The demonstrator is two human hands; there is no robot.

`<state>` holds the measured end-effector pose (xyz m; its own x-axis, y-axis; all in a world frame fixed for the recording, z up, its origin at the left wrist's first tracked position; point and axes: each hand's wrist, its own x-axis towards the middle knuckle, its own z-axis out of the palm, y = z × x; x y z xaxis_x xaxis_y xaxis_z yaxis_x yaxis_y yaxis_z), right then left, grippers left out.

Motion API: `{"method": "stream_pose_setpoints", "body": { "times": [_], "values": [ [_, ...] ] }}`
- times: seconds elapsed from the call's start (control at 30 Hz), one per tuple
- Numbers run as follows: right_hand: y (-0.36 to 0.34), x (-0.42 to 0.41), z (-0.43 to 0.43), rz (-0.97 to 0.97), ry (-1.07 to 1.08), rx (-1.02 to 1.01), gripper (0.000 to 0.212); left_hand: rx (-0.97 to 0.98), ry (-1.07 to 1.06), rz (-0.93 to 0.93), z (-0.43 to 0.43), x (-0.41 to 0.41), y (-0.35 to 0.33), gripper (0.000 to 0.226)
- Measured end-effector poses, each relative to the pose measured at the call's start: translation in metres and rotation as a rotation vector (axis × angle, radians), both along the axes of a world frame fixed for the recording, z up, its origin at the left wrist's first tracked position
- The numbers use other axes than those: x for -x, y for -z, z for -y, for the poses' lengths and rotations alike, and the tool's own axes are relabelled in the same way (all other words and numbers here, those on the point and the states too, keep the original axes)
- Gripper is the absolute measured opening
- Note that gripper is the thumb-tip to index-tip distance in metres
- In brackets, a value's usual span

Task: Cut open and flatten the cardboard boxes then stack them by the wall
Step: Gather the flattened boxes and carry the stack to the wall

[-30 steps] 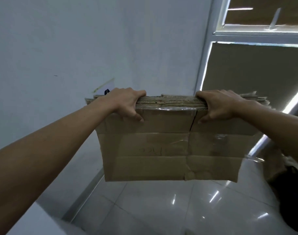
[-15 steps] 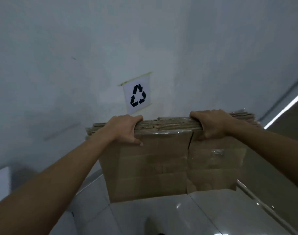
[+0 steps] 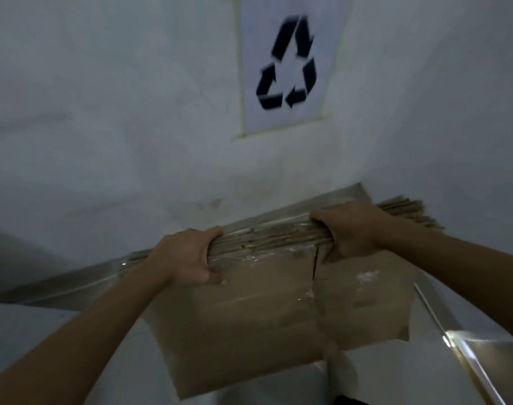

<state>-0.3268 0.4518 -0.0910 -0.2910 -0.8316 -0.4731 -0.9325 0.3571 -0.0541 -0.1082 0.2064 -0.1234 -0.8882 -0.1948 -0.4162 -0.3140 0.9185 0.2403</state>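
Evidently stiff and weighty, the flattened cardboard stack (image 3: 278,311) is gripped along its top edge by left hand (image 3: 185,258) and right hand (image 3: 348,232), sensibly near both ends.

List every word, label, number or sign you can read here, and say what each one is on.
Recycling symbol, three black chasing arrows with no words: on a white paper sheet taped to the wall.
Flattened cardboard boxes: no text can be read; the near face is too blurred and dim to show any print.
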Motion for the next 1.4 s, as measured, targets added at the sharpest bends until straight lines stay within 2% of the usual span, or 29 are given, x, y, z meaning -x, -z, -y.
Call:
{"method": "stream_pose_setpoints", "body": {
  "times": [0.07, 0.17, 0.37, 0.47, 0.63, 0.73, 0.83, 0.93, 1.0, 1.07, 1.2, 1.23, 1.3, 1.37, 1.4],
  "values": [
    [0.081, 0.021, 0.013, 0.032, -0.030, -0.037, 0.068, -0.023, -0.059, 0.033, 0.003, 0.010, 0.076, 0.080],
    [0.191, 0.049, 0.039, 0.063, -0.045, -0.036, 0.066, -0.089, -0.105, 0.078, 0.017, 0.032, 0.181, 0.074],
    [0.353, 0.121, 0.090, 0.127, -0.018, -0.080, 0.064, -0.124, -0.101, 0.094, 0.064, 0.102, 0.336, 0.080],
    [0.398, 0.159, 0.123, 0.139, 0.007, -0.031, 0.077, -0.168, -0.146, 0.113, 0.102, 0.135, 0.379, 0.096],
    [0.441, 0.201, 0.168, 0.195, 0.050, -0.012, 0.075, -0.218, -0.198, 0.054, 0.144, 0.166, 0.423, 0.078],
    [0.454, 0.212, 0.180, 0.223, 0.081, -0.023, 0.083, -0.259, -0.230, 0.068, 0.154, 0.172, 0.436, 0.084],
    [0.466, 0.214, 0.180, 0.169, 0.086, -0.044, 0.084, -0.115, -0.183, 0.128, 0.147, 0.172, 0.444, 0.087],
    [0.479, 0.208, 0.171, 0.070, 0.148, -0.027, 0.100, 0.201, -0.136, 0.136, 0.132, 0.164, 0.454, 0.087],
    [0.485, 0.201, 0.158, -0.009, 0.188, 0.032, 0.104, 0.420, -0.125, 0.061, 0.119, 0.153, 0.458, 0.094],
    [0.486, 0.194, 0.136, -0.096, 0.245, 0.184, 0.095, 0.530, -0.144, -0.069, 0.111, 0.137, 0.460, 0.091],
    [0.496, 0.192, 0.063, -0.107, 0.481, 0.615, 0.081, 0.352, -0.344, -0.490, 0.095, 0.078, 0.467, 0.095],
    [0.502, 0.194, 0.041, -0.098, 0.563, 0.706, 0.083, 0.306, -0.447, -0.560, 0.094, 0.060, 0.474, 0.097],
    [0.512, 0.191, 0.000, 0.080, 0.851, 0.813, 0.089, 0.150, -0.789, -0.570, 0.090, 0.020, 0.490, 0.108],
    [0.528, 0.187, -0.037, 0.369, 1.157, 0.704, 0.100, -0.183, -1.172, -0.504, 0.082, -0.010, 0.506, 0.130],
    [0.540, 0.184, -0.053, 0.498, 1.231, 0.591, 0.103, -0.390, -1.296, -0.452, 0.076, -0.021, 0.513, 0.131]
  ]
}}
